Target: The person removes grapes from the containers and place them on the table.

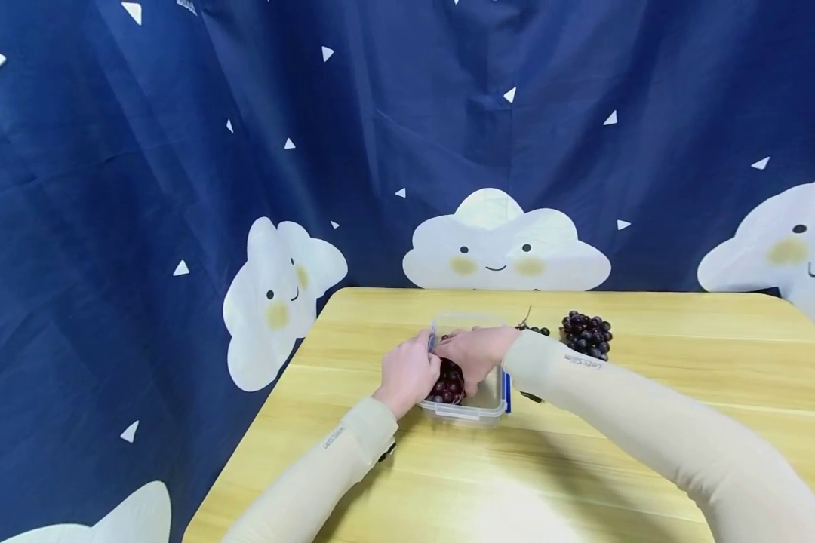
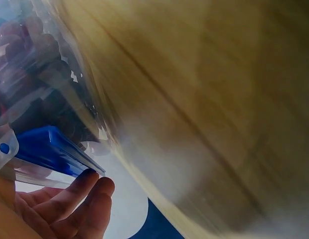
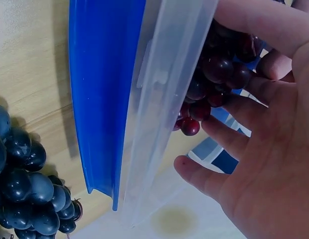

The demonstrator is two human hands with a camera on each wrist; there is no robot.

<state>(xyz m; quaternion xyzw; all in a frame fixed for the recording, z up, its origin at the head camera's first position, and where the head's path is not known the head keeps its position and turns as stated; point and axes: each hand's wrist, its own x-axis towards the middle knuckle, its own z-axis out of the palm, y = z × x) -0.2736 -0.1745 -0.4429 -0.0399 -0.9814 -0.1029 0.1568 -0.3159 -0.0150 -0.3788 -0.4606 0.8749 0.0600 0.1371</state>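
Observation:
A clear plastic box (image 1: 463, 412) with blue side latches (image 3: 102, 89) stands on the table, with dark red grapes (image 1: 448, 383) in its left part. My left hand (image 1: 409, 373) holds the box's left side, its thumb by the rim. In the left wrist view, fingertips of that hand touch the left blue latch (image 2: 50, 149), which sticks outward. Over the box, my right hand (image 1: 477, 353) reaches in from the right. Its spread, nearly straight fingers touch the grapes in the right wrist view; part of the bunch is hidden behind them.
A bunch of black grapes (image 1: 586, 334) lies on the wooden table (image 1: 353, 332) right of the box. More dark grapes (image 1: 535, 329) with a thin stem show partly behind my right forearm. A dark blue curtain (image 1: 380, 98) with clouds hangs behind the table.

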